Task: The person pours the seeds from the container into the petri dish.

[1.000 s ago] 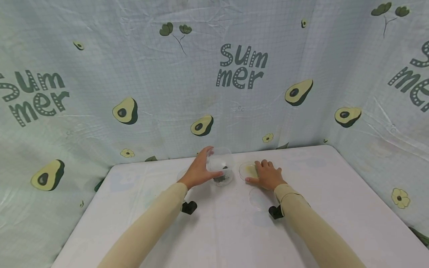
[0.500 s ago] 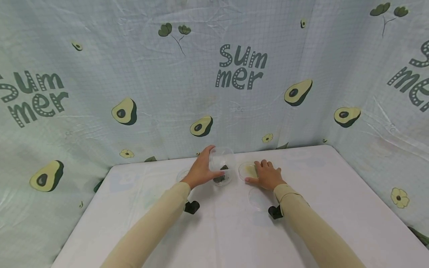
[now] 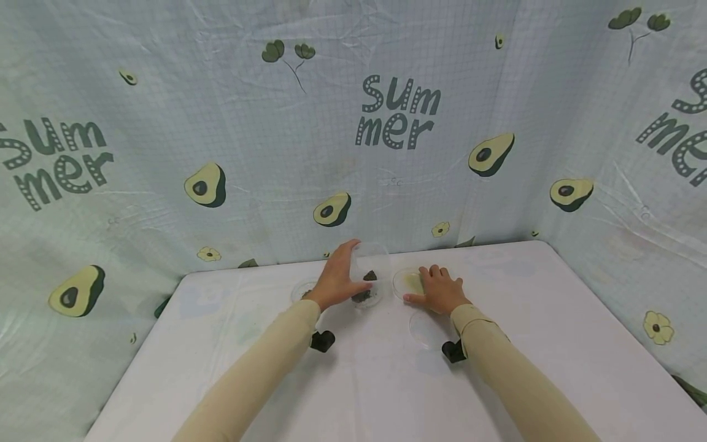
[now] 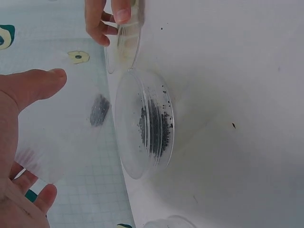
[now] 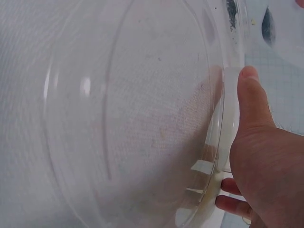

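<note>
My left hand point(image 3: 339, 276) holds a clear, shallow round dish point(image 3: 370, 258) tilted up, thumb in front and fingers behind its rim. A dark clump point(image 4: 99, 110) shows through it. Just under this sits a clear petri dish point(image 4: 130, 123) with dark granules point(image 4: 154, 126) heaped in its middle; the thumb overlaps it in the head view. To the right, my right hand point(image 3: 440, 290) spans a petri dish with yellowish contents point(image 3: 407, 283), thumb on the near side and fingertips at the far side. Part of that dish is hidden under the hand.
An empty-looking clear lid point(image 3: 425, 328) lies in front of my right hand and fills much of the right wrist view. Another clear dish point(image 3: 300, 288) with dark bits stands behind my left wrist. A printed curtain point(image 3: 265, 141) hangs behind the white table point(image 3: 364, 393).
My left hand has shifted slightly right with the tilted dish, and the dark clump shows more clearly. More of the dish behind my left wrist is uncovered. My right hand has stayed put.
</note>
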`<state>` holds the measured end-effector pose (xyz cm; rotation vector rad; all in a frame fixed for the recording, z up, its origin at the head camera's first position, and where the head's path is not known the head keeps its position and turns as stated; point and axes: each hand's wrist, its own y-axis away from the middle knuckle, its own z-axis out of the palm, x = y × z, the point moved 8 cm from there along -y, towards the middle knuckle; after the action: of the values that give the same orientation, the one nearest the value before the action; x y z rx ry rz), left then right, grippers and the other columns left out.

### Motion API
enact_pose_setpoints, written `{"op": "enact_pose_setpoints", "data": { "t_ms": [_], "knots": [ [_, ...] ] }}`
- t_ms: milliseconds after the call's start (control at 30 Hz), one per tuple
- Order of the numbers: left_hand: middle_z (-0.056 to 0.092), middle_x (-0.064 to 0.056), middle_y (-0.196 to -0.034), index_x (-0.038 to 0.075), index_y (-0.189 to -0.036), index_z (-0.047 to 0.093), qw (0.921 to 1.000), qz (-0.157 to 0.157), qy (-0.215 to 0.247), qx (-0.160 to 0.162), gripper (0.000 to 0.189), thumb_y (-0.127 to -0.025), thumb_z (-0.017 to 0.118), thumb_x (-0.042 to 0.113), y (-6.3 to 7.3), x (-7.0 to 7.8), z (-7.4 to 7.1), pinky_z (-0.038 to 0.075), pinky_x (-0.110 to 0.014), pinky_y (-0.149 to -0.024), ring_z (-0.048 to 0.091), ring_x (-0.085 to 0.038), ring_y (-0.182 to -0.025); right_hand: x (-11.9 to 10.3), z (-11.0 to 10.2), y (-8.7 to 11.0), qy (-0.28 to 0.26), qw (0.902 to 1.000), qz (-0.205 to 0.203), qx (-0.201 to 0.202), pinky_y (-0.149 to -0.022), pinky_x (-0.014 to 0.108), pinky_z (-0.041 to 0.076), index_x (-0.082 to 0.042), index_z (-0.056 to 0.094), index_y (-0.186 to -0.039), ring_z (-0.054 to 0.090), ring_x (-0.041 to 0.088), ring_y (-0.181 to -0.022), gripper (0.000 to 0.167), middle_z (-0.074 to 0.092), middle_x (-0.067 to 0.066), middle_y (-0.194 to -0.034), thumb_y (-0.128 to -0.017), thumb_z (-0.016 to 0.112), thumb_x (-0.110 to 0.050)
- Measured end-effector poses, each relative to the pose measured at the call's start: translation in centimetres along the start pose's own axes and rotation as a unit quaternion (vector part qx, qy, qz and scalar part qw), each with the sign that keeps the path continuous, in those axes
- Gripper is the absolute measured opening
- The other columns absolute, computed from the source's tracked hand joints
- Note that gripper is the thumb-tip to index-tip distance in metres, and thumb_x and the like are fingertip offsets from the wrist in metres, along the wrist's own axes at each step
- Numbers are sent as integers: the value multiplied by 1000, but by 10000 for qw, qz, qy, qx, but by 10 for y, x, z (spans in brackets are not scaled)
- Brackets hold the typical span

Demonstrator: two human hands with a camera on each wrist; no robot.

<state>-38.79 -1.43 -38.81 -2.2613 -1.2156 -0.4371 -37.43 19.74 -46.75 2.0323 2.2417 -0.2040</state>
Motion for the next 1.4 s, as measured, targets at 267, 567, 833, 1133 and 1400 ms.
{"op": "enact_pose_setpoints", "data": {
  "t_ms": [267, 567, 833, 1133, 1400],
  "knots": [
    [37, -10, -151, 11, -149, 29, 9999, 111, -49, 29, 94, -74, 85, 22, -5, 4, 5, 31, -48, -116, 36, -28, -141, 1, 1, 0, 23, 10000, -15, 80, -90, 74, 39, -2, 42, -142, 46, 41, -121, 92, 49, 23, -129, -82, 58, -69],
    [37, -8, -150, 15, -149, 29, 9997, 159, -206, 47, 94, -74, 85, 22, -11, 7, 11, 32, -50, -114, 36, -27, -141, 1, 1, 0, 41, 10000, 35, 3, -92, 73, 39, -2, 41, -144, 45, 40, -123, 93, 48, 23, -132, -82, 57, -70],
    [38, -8, -148, 18, -149, 30, 9989, 288, -376, 67, 93, -74, 85, 21, -14, 11, 15, 35, -49, -113, 38, -27, -139, -2, -4, 3, 83, 10000, 18, 11, -90, 72, 41, -2, 42, -142, 46, 40, -121, 90, 49, 23, -130, -83, 57, -68],
    [37, -10, -149, 19, -149, 30, 9971, 352, -672, 105, 94, -73, 86, 21, -18, 15, 21, 37, -55, -109, 36, -28, -140, -4, -4, 3, 101, 9999, 10, -46, -89, 71, 41, -1, 41, -143, 46, 41, -122, 90, 49, 24, -131, -84, 56, -68],
    [36, -7, -151, 16, -149, 28, 9957, 300, -865, 104, 97, -72, 86, 20, -21, 20, 26, 38, -49, -110, 35, -23, -141, -3, -3, 2, 104, 9999, 39, -132, -90, 72, 41, -2, 41, -143, 44, 41, -123, 90, 48, 24, -132, -84, 56, -68]
  ]
}}
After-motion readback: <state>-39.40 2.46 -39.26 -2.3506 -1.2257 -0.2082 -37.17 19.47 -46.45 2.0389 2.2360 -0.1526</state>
